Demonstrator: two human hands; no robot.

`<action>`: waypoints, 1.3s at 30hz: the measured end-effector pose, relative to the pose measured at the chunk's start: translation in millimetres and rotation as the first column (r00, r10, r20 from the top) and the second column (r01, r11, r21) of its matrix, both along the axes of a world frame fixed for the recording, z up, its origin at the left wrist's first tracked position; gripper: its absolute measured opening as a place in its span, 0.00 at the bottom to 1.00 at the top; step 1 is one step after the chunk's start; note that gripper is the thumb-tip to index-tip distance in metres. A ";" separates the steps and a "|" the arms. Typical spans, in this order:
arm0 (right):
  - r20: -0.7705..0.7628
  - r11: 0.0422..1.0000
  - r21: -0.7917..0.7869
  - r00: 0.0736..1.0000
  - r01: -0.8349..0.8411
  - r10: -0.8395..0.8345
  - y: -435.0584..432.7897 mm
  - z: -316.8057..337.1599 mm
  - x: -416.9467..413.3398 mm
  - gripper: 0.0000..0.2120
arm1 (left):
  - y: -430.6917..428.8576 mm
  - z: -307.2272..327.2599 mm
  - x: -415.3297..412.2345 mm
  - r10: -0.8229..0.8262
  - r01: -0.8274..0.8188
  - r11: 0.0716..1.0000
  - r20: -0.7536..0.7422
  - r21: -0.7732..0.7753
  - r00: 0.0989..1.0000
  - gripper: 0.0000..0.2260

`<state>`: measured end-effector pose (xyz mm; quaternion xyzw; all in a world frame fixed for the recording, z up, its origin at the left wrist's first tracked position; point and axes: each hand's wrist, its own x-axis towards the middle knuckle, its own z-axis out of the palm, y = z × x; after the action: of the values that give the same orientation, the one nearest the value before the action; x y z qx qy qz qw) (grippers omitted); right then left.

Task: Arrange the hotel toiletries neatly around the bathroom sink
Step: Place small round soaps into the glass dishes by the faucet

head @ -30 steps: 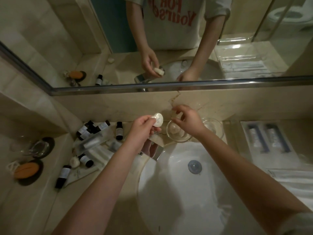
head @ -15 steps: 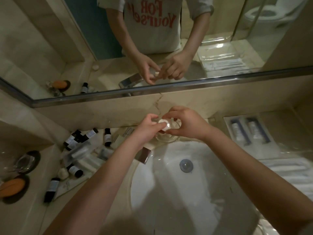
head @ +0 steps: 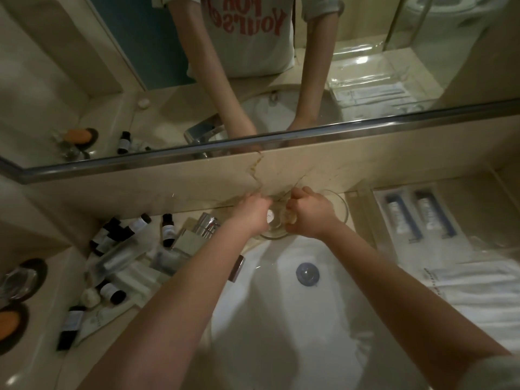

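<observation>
Both hands meet over a small clear glass dish [head: 274, 233] that sits on the beige counter behind the white sink [head: 281, 319], close against the back wall. The left hand [head: 251, 212] is curled, its fingers pinching a small round white soap [head: 270, 216] at the dish's near-left rim; the soap is pale, disc-shaped, and has faint marks on its face too small to read. The right hand [head: 308, 213] is clenched in a loose fist over the right side of the dish; whether it grips the dish or something else cannot be told. A second clear glass dish [head: 339, 205] shows partly behind the right wrist.

To the left of the tap [head: 208, 225], the other toiletries lie in a jumble: several small dark-capped bottles [head: 168, 229] with pale labels, some upright and some on their sides, a clear tube [head: 121, 256], and white wrapped packets [head: 135, 280]. The label print is too blurred to read. Farther left, an orange soap [head: 8, 322] rests on a dark round dish.

On the right side of the counter, a clear tray [head: 363, 209] holds two white tubes with dark blue edging [head: 401, 213], lying side by side; their lettering is illegible. White folded towels [head: 484, 291] lie nearer.

In the mirror [head: 365, 80], the person's white T-shirt shows red reversed letters reading "FOR" and "Yourse".
</observation>
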<state>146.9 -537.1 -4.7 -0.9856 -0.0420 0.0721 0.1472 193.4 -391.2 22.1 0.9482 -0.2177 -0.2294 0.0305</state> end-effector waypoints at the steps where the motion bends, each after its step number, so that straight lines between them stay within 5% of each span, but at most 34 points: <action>1: 0.009 1.000 0.010 1.000 -0.003 0.003 1.2 -1.9 1.0 0.23 | -1.3 -4.8 1.8 0.000 0.000 1.000 -0.008 0.030 1.000 0.21; 24: -0.039 0.995 0.066 0.996 0.078 -0.076 2.4 2.2 -5.8 0.25 | 4.4 -3.3 -0.6 0.011 -0.016 0.997 0.075 0.078 0.997 0.20; 32: 0.117 0.965 0.238 0.983 0.112 -0.143 7.6 41.9 -34.6 0.21 | 34.9 36.2 -36.7 0.174 -0.109 0.929 0.156 -0.354 0.972 0.21; 39: 0.259 0.929 0.369 0.957 0.024 -0.128 45.5 86.2 -82.6 0.16 | 93.3 69.3 -100.5 0.366 -0.194 0.817 0.230 -0.542 0.902 0.18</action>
<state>64.2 -491.6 81.5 -0.9426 -0.0364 -0.0822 0.3216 92.9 -298.0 91.4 0.9524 -0.1285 0.0018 0.2763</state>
